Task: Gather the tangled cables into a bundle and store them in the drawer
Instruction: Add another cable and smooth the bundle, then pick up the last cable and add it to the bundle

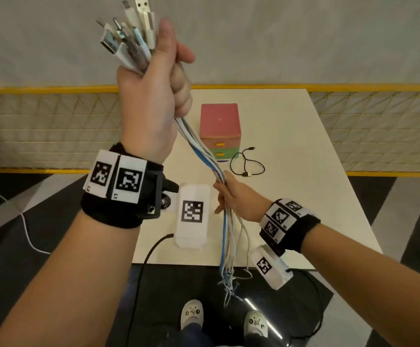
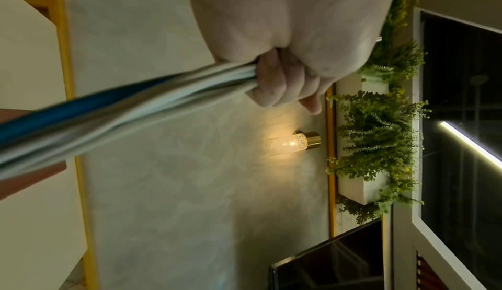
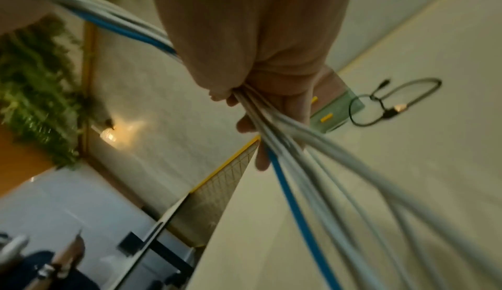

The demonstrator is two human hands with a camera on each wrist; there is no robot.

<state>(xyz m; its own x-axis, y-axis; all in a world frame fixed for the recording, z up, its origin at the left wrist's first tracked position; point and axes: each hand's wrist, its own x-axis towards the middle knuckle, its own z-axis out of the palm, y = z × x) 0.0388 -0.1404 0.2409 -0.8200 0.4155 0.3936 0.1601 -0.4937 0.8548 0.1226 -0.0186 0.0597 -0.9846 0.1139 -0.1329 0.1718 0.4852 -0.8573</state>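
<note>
Two hands: both on one cable bundle (image 1: 205, 151), held up over the table (image 1: 291, 136).
Left hand (image 1: 153, 93): our fist is wrapped round the plug end, raised high; connectors fan out above the thumb. We judge the height lets the loose lengths hang straight and untwist.
Right hand (image 1: 231, 196): fingers curled round the same strands lower down, apparently combing them together; free ends dangle past the table's near edge.
Bundle make-up: mostly white and grey round-jacket leads, one blue; smooth, limp, slippery-looking. Tail ends look frayed or knotted, too small to say which.
Plugs: flat metal USB shells and slim white moulded tips, rigid, uneven lengths.
Black cable (image 1: 247, 162): thin, loosely looped, lying flat just beside the drawer unit (image 1: 220, 132); not yet gathered.
Drawer unit: small plastic box, pink top tier, green tier under it, yellow pull tabs; both drawers look closed.
Table: matte cream top, hard edge.
Next, our guess: fold the hanging run into a coil, collect the black lead, free one hand for a pull tab.
</note>
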